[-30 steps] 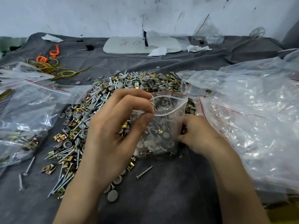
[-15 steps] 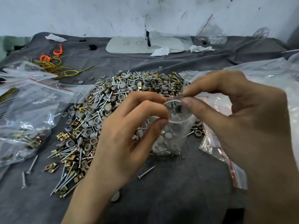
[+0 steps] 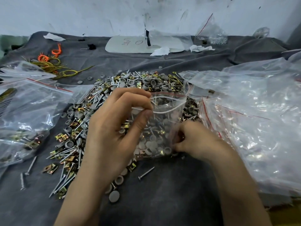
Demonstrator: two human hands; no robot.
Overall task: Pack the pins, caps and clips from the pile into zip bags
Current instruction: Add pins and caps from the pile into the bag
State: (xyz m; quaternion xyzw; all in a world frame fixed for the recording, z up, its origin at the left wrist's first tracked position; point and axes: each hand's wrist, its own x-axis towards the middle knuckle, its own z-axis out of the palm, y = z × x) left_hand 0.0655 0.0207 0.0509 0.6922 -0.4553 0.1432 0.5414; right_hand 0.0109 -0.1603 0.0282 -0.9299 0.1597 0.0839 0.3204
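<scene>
A small clear zip bag (image 3: 162,128) with a red stripe stands open on the near edge of the pile (image 3: 130,82) of grey caps, screw-like pins and brass clips. It holds several caps, pins and clips. My left hand (image 3: 110,131) pinches the left side of the bag's rim between thumb and fingers and keeps the mouth open. My right hand (image 3: 195,142) is low at the bag's lower right corner, with curled fingers pressed against the pile. Its fingertips are hidden, so I cannot tell what they hold.
Filled zip bags (image 3: 24,115) lie at the left. A heap of empty zip bags (image 3: 252,111) covers the right. A loose pin (image 3: 146,173) and a grey cap (image 3: 114,196) lie near me on the grey cloth (image 3: 171,201). Yellow and orange wires (image 3: 53,66) and a white board (image 3: 138,44) are at the back.
My right hand has dropped from the bag's mouth down to its lower right corner at the pile. My left hand still holds the rim.
</scene>
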